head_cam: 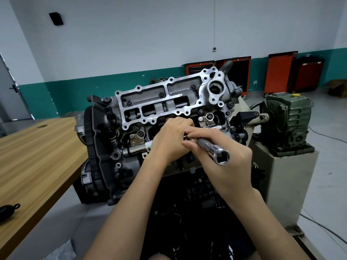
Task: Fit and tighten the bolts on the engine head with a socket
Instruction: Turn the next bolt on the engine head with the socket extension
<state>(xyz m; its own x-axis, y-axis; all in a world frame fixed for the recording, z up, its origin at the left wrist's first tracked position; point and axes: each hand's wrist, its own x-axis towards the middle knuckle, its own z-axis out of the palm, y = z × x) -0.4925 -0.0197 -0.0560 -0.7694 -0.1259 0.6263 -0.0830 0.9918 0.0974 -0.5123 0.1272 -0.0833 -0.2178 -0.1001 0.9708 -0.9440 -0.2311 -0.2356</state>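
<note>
The engine head (159,102) stands tilted toward me on a stand, its silver cam frame on top with several dark bolts seated in it. My left hand (169,139) rests curled on the middle of the head, fingers closed around something small that I cannot make out. My right hand (221,147) grips a long chrome socket (216,149), its square drive end pointing at me and its far end hidden between both hands. A chrome extension bar (216,127) lies on the head just beyond my fingers.
A wooden table (37,156) runs along the left, with a dark object (7,210) near its front edge. A green gearbox (287,119) sits on a concrete block at the right. Orange tool cabinets (279,72) line the back wall.
</note>
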